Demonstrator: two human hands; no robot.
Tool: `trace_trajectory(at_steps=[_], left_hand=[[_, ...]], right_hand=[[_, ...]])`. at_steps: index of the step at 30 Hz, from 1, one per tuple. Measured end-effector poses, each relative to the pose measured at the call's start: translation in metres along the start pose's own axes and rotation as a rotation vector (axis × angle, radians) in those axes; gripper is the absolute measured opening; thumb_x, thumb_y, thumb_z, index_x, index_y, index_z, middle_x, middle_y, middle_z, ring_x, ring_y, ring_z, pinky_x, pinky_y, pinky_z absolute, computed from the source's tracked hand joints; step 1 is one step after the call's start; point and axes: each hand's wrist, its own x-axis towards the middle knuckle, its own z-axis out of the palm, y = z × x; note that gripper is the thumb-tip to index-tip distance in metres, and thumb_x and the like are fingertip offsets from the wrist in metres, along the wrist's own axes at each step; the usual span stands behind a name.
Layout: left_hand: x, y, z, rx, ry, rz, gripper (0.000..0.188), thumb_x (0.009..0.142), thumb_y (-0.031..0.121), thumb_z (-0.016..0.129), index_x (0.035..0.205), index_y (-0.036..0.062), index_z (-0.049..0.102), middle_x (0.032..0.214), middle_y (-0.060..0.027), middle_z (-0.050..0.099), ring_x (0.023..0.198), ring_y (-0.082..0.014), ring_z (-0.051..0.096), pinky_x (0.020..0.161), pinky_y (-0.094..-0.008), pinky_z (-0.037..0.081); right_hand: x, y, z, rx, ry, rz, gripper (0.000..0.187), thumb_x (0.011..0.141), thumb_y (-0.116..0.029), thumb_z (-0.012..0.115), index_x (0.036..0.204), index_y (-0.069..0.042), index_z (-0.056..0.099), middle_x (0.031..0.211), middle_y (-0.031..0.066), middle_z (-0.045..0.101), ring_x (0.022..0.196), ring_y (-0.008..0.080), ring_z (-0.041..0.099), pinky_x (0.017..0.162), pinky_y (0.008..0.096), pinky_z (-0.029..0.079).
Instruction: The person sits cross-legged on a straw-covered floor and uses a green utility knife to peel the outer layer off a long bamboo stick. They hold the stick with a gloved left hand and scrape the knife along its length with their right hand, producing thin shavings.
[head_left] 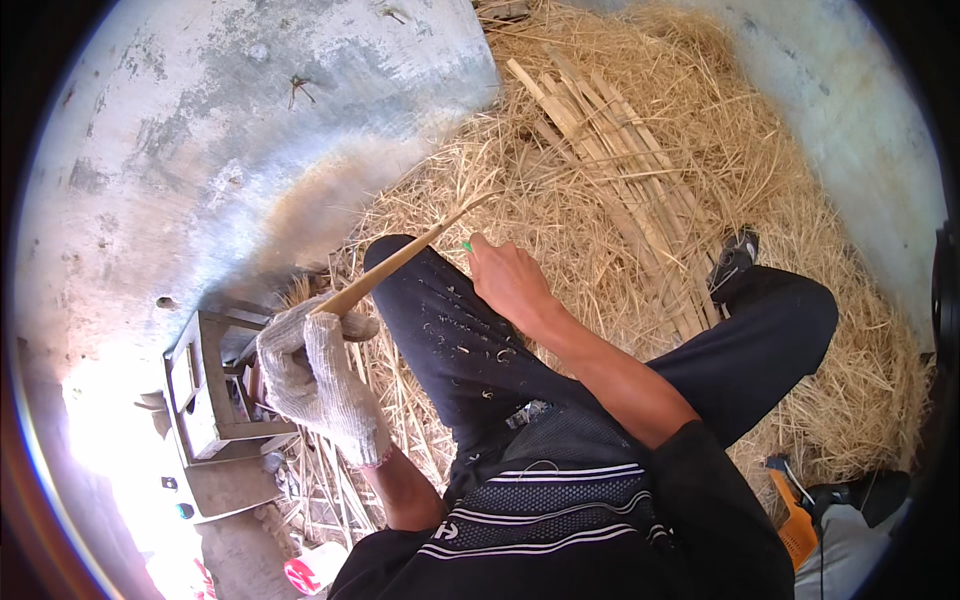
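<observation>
My left hand (315, 375), in a white knitted glove, grips the near end of a thin bamboo strip (405, 258). The strip slants up to the right across my left knee in dark trousers. My bare right hand (508, 278) is closed around a small tool with a green tip, set against the strip near the knee; its blade is hidden. Pale shavings lie scattered on the trouser leg (460, 340).
A heap of straw-like shavings (640, 150) covers the ground ahead, with a bundle of split bamboo strips (610, 160) on it. A small wooden stool (205, 385) stands at my left. Concrete floor (230, 130) spreads beyond. An orange tool (795, 520) lies at lower right.
</observation>
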Motion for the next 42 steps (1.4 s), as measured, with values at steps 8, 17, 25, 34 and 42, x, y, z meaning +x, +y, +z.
trace_trajectory(at_steps=[8,17,25,34,42], left_hand=[[-0.003,0.004,0.010,-0.020,-0.006,0.012,0.010,0.096,0.004,0.058,0.101,-0.0046,0.058,0.083,-0.0155,0.064,0.061,-0.0173,0.062,0.062,-0.0289,0.052],[-0.004,0.002,0.012,-0.023,0.013,0.025,0.010,0.097,0.007,0.057,0.097,-0.0029,0.056,0.083,-0.0174,0.065,0.060,-0.0181,0.062,0.058,-0.0296,0.052],[0.002,-0.005,0.000,0.130,0.055,0.038,0.012,0.099,0.009,0.055,0.097,-0.0024,0.056,0.075,-0.0161,0.065,0.055,-0.0165,0.061,0.057,-0.0271,0.051],[0.004,-0.010,0.000,-0.080,0.050,0.016,0.011,0.096,0.006,0.058,0.099,-0.0038,0.057,0.085,-0.0164,0.066,0.059,-0.0177,0.061,0.060,-0.0281,0.051],[0.011,-0.012,-0.020,-0.027,-0.091,0.000,0.011,0.095,0.008,0.065,0.093,-0.0014,0.060,0.088,-0.0165,0.070,0.063,-0.0150,0.064,0.061,-0.0265,0.052]], right_hand=[[0.001,0.026,0.025,0.020,-0.050,0.060,0.023,0.101,-0.016,0.050,0.109,0.004,0.056,0.064,0.0246,0.063,0.061,0.0411,0.067,0.055,0.0506,0.053],[-0.001,-0.017,0.006,0.110,0.126,-0.110,0.027,0.102,-0.024,0.052,0.111,0.001,0.057,0.059,0.0222,0.061,0.050,0.0387,0.062,0.049,0.0482,0.051],[0.010,0.006,0.006,0.306,-0.276,0.166,0.038,0.105,-0.032,0.043,0.114,0.004,0.053,0.073,0.0239,0.067,0.063,0.0433,0.066,0.063,0.0526,0.053],[-0.017,-0.059,-0.024,0.279,-0.051,-0.081,0.022,0.102,-0.021,0.051,0.107,0.001,0.052,0.060,0.0247,0.059,0.057,0.0440,0.063,0.052,0.0525,0.048],[-0.023,-0.074,-0.034,0.432,-0.051,-0.214,0.021,0.100,-0.020,0.054,0.101,0.001,0.054,0.059,0.0247,0.058,0.059,0.0444,0.063,0.054,0.0533,0.049]])
